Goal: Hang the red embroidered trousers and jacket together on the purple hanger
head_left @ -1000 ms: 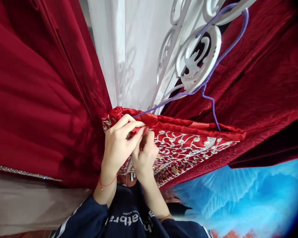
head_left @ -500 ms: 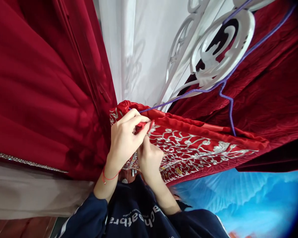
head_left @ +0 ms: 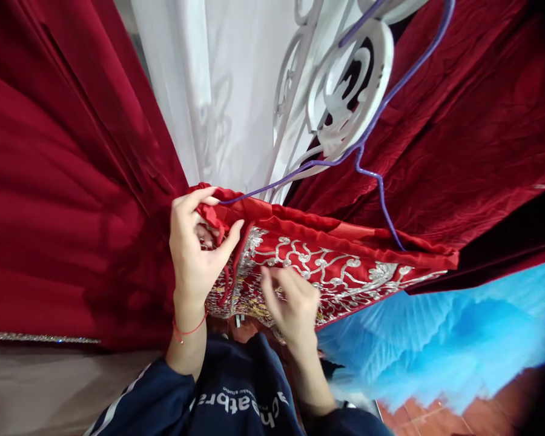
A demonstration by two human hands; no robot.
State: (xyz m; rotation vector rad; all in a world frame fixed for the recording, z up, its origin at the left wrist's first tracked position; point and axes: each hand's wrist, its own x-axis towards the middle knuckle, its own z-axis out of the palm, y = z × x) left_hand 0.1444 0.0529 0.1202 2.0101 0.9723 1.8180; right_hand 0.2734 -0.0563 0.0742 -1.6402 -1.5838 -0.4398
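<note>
Already the red embroidered garment [head_left: 327,266] hangs from the purple wire hanger [head_left: 376,115], whose hook sits on a white scrollwork rack [head_left: 345,97], so the hanging itself looks done and what goes on now seems to be fiddling at one shoulder end. The person's left hand [head_left: 193,254] is curled around the gathered red corner of the garment, thumb and fingers pinching the bunched satin edge right where the hanger wire enters it. A thin red strap or loop [head_left: 229,272] dangles just below that grip; whether it is fastened over the hanger I cannot tell. The right hand [head_left: 293,303] lies loosely spread against the silver embroidery lower down, fingers relaxed and gripping nothing. To my eye the far shoulder sits settled on the wire, while the near end is not yet tidy. Dark red velvet drapes [head_left: 63,181] hang to either side, and a blue pleated fabric [head_left: 418,339] lies below the hem
</note>
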